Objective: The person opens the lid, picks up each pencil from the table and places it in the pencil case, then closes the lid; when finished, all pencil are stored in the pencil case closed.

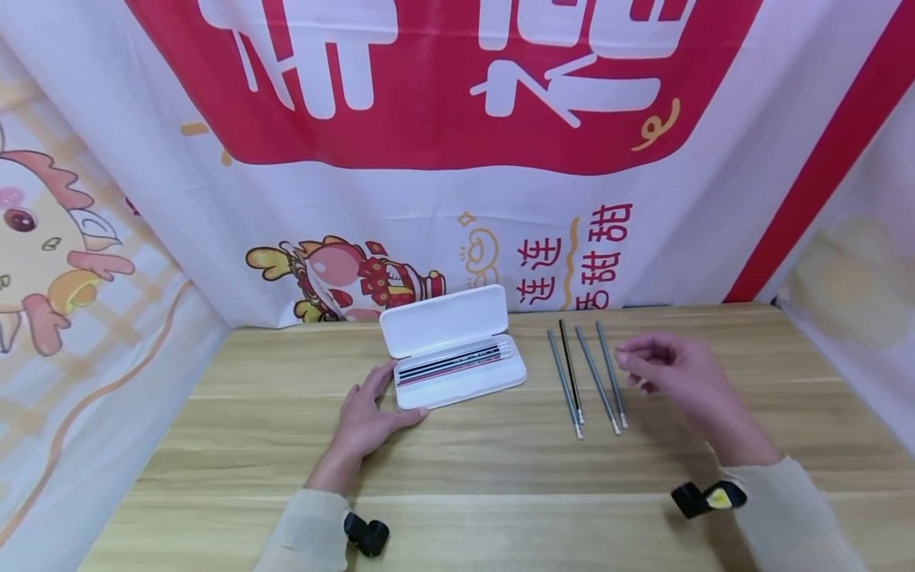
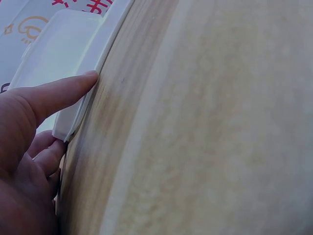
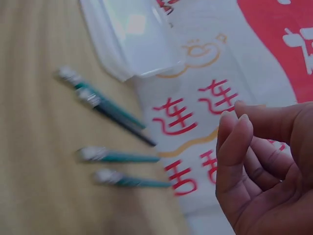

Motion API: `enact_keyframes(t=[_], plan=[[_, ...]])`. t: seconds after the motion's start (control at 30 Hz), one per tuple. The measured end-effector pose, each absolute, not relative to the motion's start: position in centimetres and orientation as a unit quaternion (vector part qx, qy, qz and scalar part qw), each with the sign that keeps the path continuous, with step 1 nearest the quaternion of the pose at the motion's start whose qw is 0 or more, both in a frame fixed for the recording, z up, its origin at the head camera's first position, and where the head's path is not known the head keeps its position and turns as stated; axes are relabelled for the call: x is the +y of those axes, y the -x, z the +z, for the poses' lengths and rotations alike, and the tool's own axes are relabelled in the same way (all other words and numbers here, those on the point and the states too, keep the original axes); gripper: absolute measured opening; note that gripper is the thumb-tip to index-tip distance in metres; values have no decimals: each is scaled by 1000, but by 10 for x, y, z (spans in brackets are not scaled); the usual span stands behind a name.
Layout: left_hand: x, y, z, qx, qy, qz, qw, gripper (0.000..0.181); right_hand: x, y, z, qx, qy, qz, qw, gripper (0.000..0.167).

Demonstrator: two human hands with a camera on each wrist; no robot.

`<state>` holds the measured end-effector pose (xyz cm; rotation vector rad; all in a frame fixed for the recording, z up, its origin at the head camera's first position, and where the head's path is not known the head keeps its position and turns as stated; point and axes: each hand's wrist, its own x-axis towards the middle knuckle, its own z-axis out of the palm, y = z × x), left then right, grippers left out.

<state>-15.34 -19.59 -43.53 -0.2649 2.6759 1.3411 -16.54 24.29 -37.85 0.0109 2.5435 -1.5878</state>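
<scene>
A white pencil case [image 1: 457, 389] lies with its lid [image 1: 446, 322] raised. Several dark pencils and a reddish one [image 1: 450, 367] lie inside it. My left hand [image 1: 366, 421] holds the case's left end, the thumb along the front edge and the fingers at the side. To the right of the case, several loose pencils lie side by side on the table: grey-green ones [image 1: 597, 381] and a black one [image 1: 570, 369], their white-tipped ends towards me. Just right of them hovers my right hand [image 1: 668, 367], fingers loosely bent, thumb near the fingertips, nothing held.
The wooden table [image 1: 500, 508] ends at a hanging white and red printed cloth [image 1: 443, 199] behind the case. More printed cloth [image 1: 79, 381] hangs along the left side. A small black camera [image 1: 367, 534] sits on the left sleeve, another [image 1: 708, 499] on the right.
</scene>
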Motion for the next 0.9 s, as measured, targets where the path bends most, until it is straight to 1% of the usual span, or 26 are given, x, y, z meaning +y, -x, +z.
enact_keyframes(t=[0.1,0.2,0.4,0.53,0.73,0.9], plan=[[-196,153,-436,888,90,446,69,105,251,158,-399,836,-23,-538,103,45],[-197,154,-436,889,89,445,68,105,256,154,-414,826,-49,-548,121,44],[-198,155,-439,888,93,445,72,104,258,151,-426,819,-92,-548,143,42],[-198,156,-440,887,93,447,70,104,255,151,-429,840,-87,-515,145,40],[-198,157,-441,887,91,447,68,103,251,152,-427,869,-85,-468,138,43],[-199,156,-441,888,91,446,68,102,252,153,-427,876,-86,-453,140,38]])
